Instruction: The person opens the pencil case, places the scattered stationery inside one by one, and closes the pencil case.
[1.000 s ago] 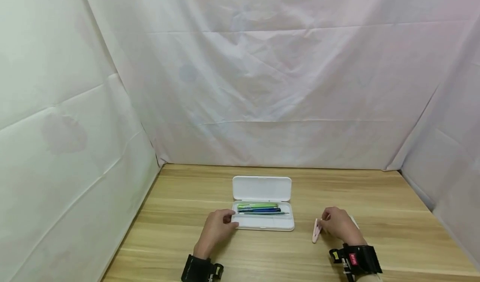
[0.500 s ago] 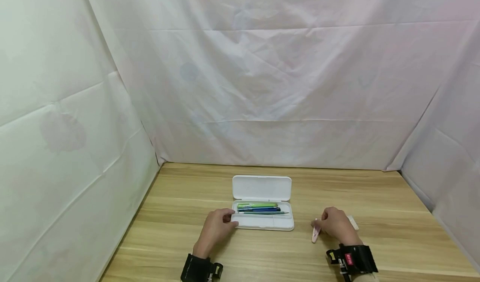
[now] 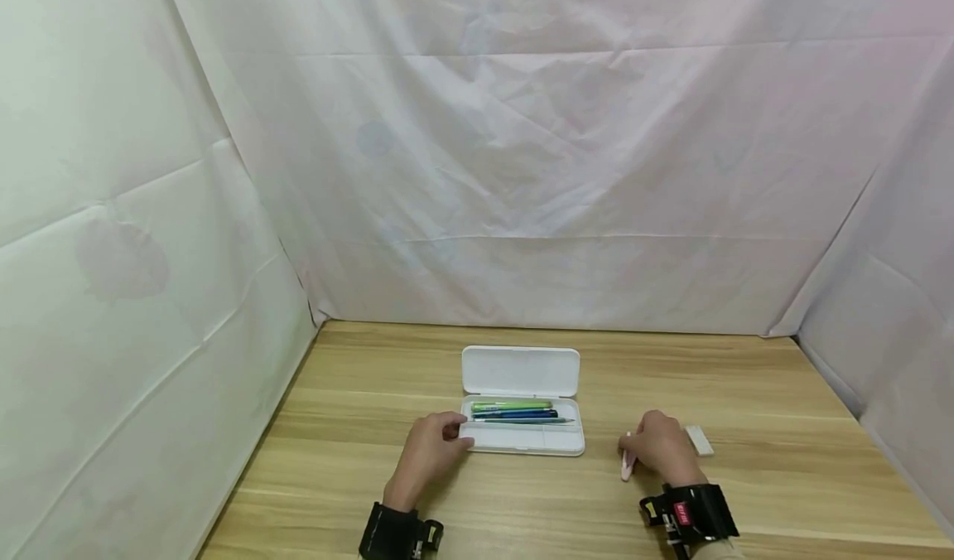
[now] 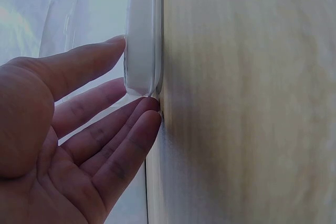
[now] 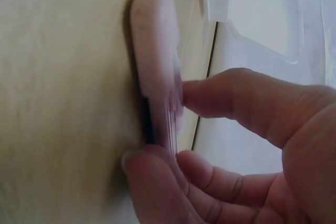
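Note:
A white pencil case [image 3: 507, 438] lies with its lid raised in the middle of the table. Several pens and pencils, green, blue and dark, lie in its rear part. My left hand [image 3: 432, 451] holds the case's left end; in the left wrist view the thumb meets the rim of the case [image 4: 142, 35] and the other fingers rest around its corner. To the right of the case, my right hand [image 3: 662, 444] pinches a slim pale-pink tool [image 5: 155, 45] with a rounded end, close over the tabletop. The fingers hide part of this tool.
A small white block like an eraser [image 3: 699, 441] lies just right of my right hand. The wooden table [image 3: 387, 369] is bounded by white cloth [image 3: 522, 171] at the back and on both sides. Both wrists wear black straps [image 3: 689, 514].
My right wrist has swung a little to the left, uncovering the white block, and the pink tool has turned slightly in the fingers. The left hand stays at the case.

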`<state>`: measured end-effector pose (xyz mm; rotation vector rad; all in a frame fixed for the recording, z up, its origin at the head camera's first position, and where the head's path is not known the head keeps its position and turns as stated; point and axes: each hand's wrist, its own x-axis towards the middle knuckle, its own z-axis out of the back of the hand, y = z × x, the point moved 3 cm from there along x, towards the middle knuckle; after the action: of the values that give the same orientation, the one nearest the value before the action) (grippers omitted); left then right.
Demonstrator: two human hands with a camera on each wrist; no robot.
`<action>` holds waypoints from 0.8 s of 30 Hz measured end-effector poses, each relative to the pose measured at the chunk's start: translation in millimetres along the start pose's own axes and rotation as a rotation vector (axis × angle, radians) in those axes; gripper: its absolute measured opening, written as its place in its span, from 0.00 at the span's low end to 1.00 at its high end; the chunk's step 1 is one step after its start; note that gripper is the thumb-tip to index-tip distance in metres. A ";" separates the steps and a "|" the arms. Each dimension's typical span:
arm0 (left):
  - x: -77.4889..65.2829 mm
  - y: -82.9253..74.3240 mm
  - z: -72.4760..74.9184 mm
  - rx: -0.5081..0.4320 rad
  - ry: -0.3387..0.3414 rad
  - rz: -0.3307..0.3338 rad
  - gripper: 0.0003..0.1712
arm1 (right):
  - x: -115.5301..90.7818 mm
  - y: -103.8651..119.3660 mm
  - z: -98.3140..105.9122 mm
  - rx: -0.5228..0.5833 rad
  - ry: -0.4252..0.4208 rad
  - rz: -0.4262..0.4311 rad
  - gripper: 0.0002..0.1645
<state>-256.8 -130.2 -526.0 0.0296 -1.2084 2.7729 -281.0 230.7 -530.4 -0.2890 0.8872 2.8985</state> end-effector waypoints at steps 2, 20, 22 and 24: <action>-0.3 -0.3 0.1 0.001 -0.001 -0.002 0.20 | -0.6 1.6 -0.9 0.006 -0.001 -0.009 0.19; 1.6 4.1 -2.2 0.016 -0.005 0.007 0.19 | -3.8 2.8 7.1 0.062 0.025 -0.018 0.18; 1.7 3.3 -2.1 0.015 -0.007 -0.001 0.19 | -3.9 2.6 8.0 0.069 0.021 -0.023 0.18; 1.5 2.8 -1.8 0.010 -0.005 0.007 0.19 | -3.8 2.3 8.6 0.072 0.015 -0.027 0.18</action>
<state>-258.6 -130.6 -529.2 0.0332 -1.1979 2.7872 -278.9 233.5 -521.4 -0.3148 0.9801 2.8354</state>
